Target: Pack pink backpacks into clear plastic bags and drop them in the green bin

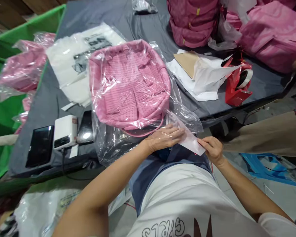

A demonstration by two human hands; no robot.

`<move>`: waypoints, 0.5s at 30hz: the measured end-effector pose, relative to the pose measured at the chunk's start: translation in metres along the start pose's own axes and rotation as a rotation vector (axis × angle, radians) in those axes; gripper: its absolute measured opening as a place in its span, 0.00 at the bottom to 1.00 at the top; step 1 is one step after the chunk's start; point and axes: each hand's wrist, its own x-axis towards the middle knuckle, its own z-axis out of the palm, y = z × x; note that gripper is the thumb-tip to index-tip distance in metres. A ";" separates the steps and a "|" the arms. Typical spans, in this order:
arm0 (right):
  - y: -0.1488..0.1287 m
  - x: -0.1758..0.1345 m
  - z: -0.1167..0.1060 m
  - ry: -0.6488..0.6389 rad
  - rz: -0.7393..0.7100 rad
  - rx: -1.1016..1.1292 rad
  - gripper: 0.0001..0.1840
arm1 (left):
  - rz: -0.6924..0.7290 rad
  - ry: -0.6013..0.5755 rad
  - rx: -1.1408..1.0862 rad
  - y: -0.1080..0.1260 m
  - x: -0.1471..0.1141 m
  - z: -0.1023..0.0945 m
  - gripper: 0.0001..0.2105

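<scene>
A pink backpack [128,85] lies on the table inside a clear plastic bag [189,120], its padded, strapped side facing up. At the bag's near right corner, my left hand [165,135] has its fingers closed over the plastic edge, beside a folded white sheet [190,142]. The sheet slants from the bag down past the table edge. My right hand [212,148] pinches the sheet's lower right end between thumb and fingers. The left fingertips partly cover the sheet, and the left thumb is hidden.
Printed white plastic bags [71,52] lie behind the backpack. A white power bank [65,131] sits between a black phone [40,145] and another dark device [86,126]. Right of the backpack are loose papers [202,79] and a red tape dispenser [238,85]. More pink backpacks [193,23] stand behind.
</scene>
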 end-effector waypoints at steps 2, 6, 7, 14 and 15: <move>0.002 -0.003 0.002 -0.027 -0.017 -0.012 0.17 | 0.010 -0.027 -0.017 0.001 0.010 -0.002 0.20; 0.000 -0.005 0.004 -0.074 -0.049 -0.018 0.15 | -0.026 -0.072 0.012 0.005 0.024 0.003 0.11; -0.002 -0.004 0.001 -0.074 -0.028 -0.016 0.15 | -0.049 -0.085 0.015 0.006 0.025 0.005 0.10; -0.029 0.008 -0.019 0.020 0.056 0.083 0.27 | -0.139 -0.056 -0.089 0.001 0.028 0.007 0.10; -0.030 0.010 -0.017 -0.037 0.067 0.109 0.26 | -0.138 -0.059 -0.083 0.000 0.032 0.007 0.12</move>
